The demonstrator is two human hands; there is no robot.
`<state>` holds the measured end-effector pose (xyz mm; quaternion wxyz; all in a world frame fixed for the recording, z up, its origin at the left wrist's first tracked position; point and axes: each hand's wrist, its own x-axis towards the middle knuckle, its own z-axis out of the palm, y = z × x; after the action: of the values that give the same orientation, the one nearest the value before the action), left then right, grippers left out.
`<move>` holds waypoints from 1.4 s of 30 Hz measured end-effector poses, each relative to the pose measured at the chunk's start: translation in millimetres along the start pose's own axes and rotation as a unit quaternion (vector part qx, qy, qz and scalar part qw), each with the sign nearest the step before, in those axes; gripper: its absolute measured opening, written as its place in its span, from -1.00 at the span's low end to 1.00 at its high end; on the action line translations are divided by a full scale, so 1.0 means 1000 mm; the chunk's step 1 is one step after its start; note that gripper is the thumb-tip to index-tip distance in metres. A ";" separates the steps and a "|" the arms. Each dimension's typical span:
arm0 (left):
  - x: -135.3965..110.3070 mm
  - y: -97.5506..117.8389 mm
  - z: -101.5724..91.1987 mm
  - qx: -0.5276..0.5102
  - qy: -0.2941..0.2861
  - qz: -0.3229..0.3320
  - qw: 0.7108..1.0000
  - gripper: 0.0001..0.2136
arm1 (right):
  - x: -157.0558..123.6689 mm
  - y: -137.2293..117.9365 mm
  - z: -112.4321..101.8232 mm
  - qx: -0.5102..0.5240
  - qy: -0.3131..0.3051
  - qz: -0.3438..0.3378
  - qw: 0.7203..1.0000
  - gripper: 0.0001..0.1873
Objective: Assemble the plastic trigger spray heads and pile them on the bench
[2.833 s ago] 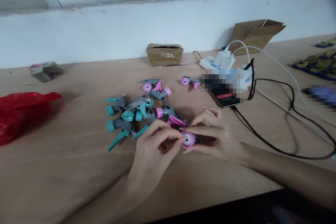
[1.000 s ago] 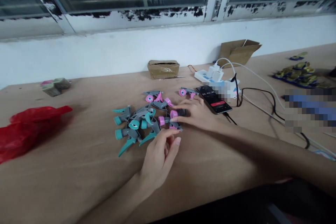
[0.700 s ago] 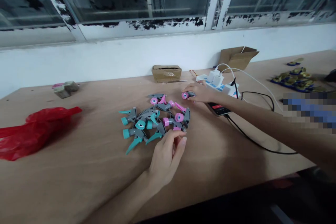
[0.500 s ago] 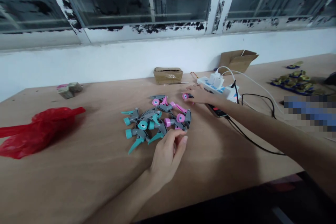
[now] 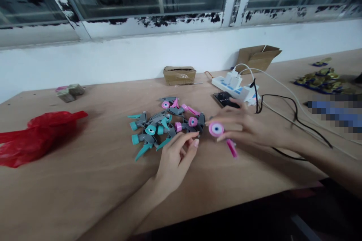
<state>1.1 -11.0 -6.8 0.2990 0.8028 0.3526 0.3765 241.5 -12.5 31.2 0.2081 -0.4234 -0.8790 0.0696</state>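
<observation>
One pink trigger sprayer (image 5: 216, 129) is pinched in the right hand (image 5: 250, 131); the empty, half-curled left hand (image 5: 175, 158) beside it should steady its cap.

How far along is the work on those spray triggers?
Looks set aside: a heap of pink and teal trigger heads on the table. In hand: the right hand grips one pink-capped trigger head beside the heap; the left hand is at the heap's edge, fingers curled. Left: none visible lying apart, so I cannot tell.
</observation>
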 end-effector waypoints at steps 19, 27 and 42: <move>0.004 -0.007 -0.002 0.187 -0.160 0.136 0.960 -0.74 | -0.002 -0.021 0.044 0.178 -0.111 -0.040 0.977 -0.77; 0.004 -0.011 0.001 0.269 -0.136 0.172 0.938 -0.76 | -0.003 -0.012 0.062 0.172 -0.062 -0.031 0.983 -0.65; 0.005 -0.008 0.009 0.359 -0.062 0.251 0.897 -0.76 | -0.007 -0.002 0.075 0.181 -0.038 -0.010 0.983 -0.66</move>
<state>8.2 -3.8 -15.8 -0.0929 0.9393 0.2311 0.2360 211.9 -15.5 -37.7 0.2486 -0.3674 -0.8631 0.2413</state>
